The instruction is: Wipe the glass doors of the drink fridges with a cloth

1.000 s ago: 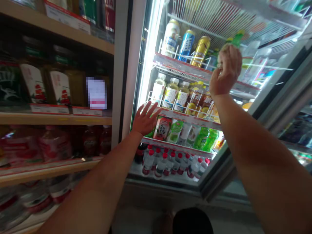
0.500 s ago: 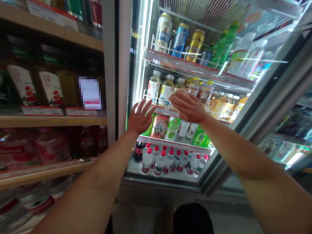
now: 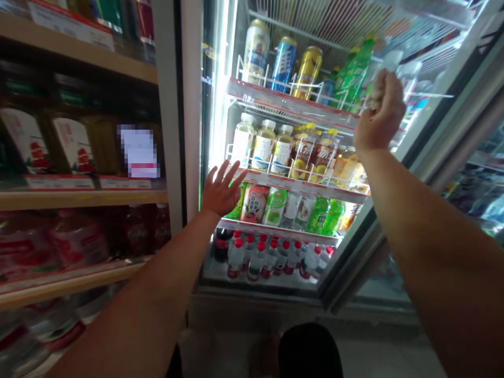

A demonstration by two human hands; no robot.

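Observation:
My left hand [image 3: 222, 191] has its fingers spread, at the lower left of the lit drinks cooler. It is flat against or just in front of the glass; which one I cannot tell. My right hand [image 3: 381, 118] is raised at the cooler's upper right, its fingers closed on a pale crumpled cloth [image 3: 377, 90], partly hidden by the fingers. Behind that hand are green bottles [image 3: 356, 73] and clear bottles on the upper shelf. Tea bottles [image 3: 263, 144] stand on the shelf above and right of my left hand.
The cooler's metal door frame [image 3: 378, 247] slants along the right. Red-capped water bottles [image 3: 258, 260] stand at the cooler's bottom. To the left, a wooden shelf [image 3: 79, 200] holds large bottles, beside a grey upright post [image 3: 167, 105]. My dark-clothed knee [image 3: 309, 349] shows below.
My right hand has swept up and right with the cloth, from the middle shelf to the upper right. My left hand stays spread in nearly the same place. The view has shifted slightly.

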